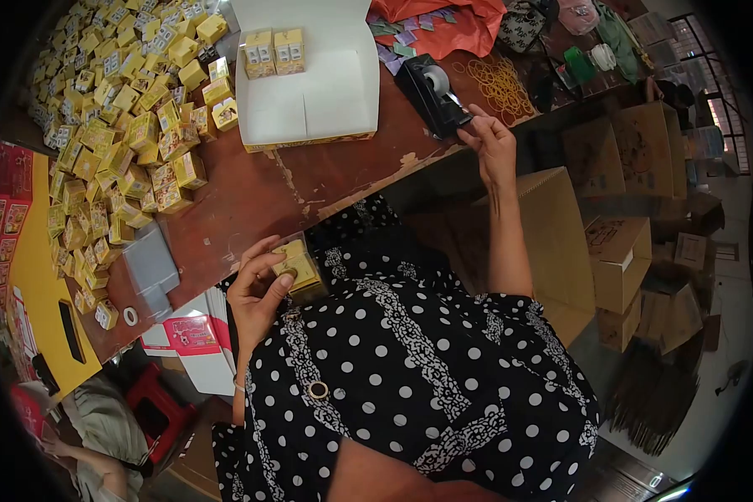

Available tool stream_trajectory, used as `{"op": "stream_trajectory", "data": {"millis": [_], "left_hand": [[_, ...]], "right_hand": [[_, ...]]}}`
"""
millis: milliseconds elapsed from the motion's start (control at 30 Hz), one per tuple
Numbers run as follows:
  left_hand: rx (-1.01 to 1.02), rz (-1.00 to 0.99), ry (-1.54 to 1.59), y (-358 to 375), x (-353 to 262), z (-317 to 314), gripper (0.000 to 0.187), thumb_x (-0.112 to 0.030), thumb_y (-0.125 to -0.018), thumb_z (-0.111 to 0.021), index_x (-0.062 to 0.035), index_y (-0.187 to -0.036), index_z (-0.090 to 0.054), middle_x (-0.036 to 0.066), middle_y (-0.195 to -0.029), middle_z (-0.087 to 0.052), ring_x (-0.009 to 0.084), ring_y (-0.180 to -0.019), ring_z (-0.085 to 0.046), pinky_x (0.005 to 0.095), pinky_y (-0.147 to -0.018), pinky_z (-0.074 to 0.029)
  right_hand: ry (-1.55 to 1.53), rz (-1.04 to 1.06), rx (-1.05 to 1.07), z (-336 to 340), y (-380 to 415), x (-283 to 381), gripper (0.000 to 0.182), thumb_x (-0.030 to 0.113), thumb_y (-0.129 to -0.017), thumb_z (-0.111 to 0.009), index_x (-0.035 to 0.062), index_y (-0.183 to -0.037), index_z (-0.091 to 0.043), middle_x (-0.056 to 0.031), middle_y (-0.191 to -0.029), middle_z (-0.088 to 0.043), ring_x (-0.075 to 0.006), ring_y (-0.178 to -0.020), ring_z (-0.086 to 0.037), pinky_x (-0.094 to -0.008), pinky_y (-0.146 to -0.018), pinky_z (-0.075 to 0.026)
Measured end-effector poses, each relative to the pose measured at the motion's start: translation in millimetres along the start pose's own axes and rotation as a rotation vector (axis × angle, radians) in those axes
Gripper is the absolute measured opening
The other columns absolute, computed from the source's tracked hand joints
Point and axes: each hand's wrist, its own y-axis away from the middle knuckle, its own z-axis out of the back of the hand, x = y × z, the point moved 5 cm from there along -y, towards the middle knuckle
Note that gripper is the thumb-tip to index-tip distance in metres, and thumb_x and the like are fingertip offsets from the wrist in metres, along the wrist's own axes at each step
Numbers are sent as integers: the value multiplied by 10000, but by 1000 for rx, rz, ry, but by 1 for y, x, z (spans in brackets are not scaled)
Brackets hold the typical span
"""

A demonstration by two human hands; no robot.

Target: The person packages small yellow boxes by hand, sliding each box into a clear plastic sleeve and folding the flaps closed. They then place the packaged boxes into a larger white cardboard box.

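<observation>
My left hand [259, 284] holds a small yellow box [299, 261] in clear film, close to my body below the table edge. At the front of the black tape dispenser [427, 92], my right hand [489, 138] has its thumb and fingertips pinched together beside the cutting edge; a bit of tape seems to lie between them. A roll of clear tape sits in the dispenser. Between the dispenser and a large heap of small yellow boxes [142, 125] stands an open white carton [309, 105], with a few yellow boxes [274, 53] at its back left corner.
Rubber bands [498, 84] and a red plastic bag [452, 33] lie beyond the dispenser. Clear film sheets [151, 259] and a tape roll [130, 315] are at the left. Cardboard boxes [560, 251] stand at the right. Another person's arm [92, 460] shows at lower left, near a red stool [159, 406].
</observation>
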Motion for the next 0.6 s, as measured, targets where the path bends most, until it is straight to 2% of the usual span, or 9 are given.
{"op": "stream_trajectory", "data": {"millis": [133, 300, 333, 400, 467, 533, 600], "left_hand": [[7, 1, 13, -1, -1, -2, 281, 24, -868, -745, -7, -1142, -691, 153, -1420, -512, 223, -1213, -581, 340, -987, -493], [-19, 8, 51, 0, -2, -4, 279, 20, -870, -742, -1, -1143, -687, 156, -1422, -510, 231, -1230, -571, 341, -1003, -487], [-17, -39, 35, -1, -3, -3, 277, 30, -872, -731, -1, -1144, -685, 155, -1423, -508, 231, -1235, -568, 341, -1011, -484], [-36, -85, 14, -4, -6, -1, 276, 39, -874, -721, -1, -1145, -683, 153, -1423, -506, 232, -1241, -564, 341, -1018, -481], [-43, -145, 76, -7, -12, -2, 282, 65, -877, -693, -6, -1149, -682, 144, -1421, -502, 229, -1240, -563, 340, -1021, -478], [-92, -182, 10, -6, -25, 0, 294, 69, -872, -695, -9, -1155, -680, 134, -1416, -503, 212, -1231, -562, 324, -1000, -492], [-113, -242, -74, -7, -34, 2, 297, 44, -874, -714, -15, -1165, -688, 122, -1404, -511, 207, -1227, -559, 306, -973, -513]], "right_hand": [[85, 27, -39, 2, 5, -14, 142, 74, -968, -659, -61, -929, -667, -195, -1431, -506, -178, -1008, -665, -316, -841, -627], [186, 111, -94, 0, 7, -16, 142, 69, -979, -643, -60, -918, -654, -203, -1373, -557, -187, -1027, -654, -319, -864, -621], [185, 109, -89, 3, 5, -21, 142, 69, -979, -643, -60, -918, -654, -203, -1373, -557, -187, -1027, -654, -319, -864, -621], [225, 178, -98, 11, 2, -29, 138, 68, -977, -647, -65, -939, -649, -189, -1346, -579, -169, -942, -675, -308, -812, -630], [336, 221, -142, 16, 5, -18, 125, 77, -985, -644, -39, -940, -652, -173, -1284, -624, -151, -903, -672, -292, -793, -613], [481, 356, -234, -6, 18, 13, 114, 87, -997, -631, -19, -967, -661, -129, -1117, -687, -133, -872, -662, -269, -762, -585], [368, 391, -179, -40, 35, 34, 102, 80, -1005, -610, -7, -1015, -662, -74, -924, -686, -112, -802, -642, -241, -715, -552]]}}
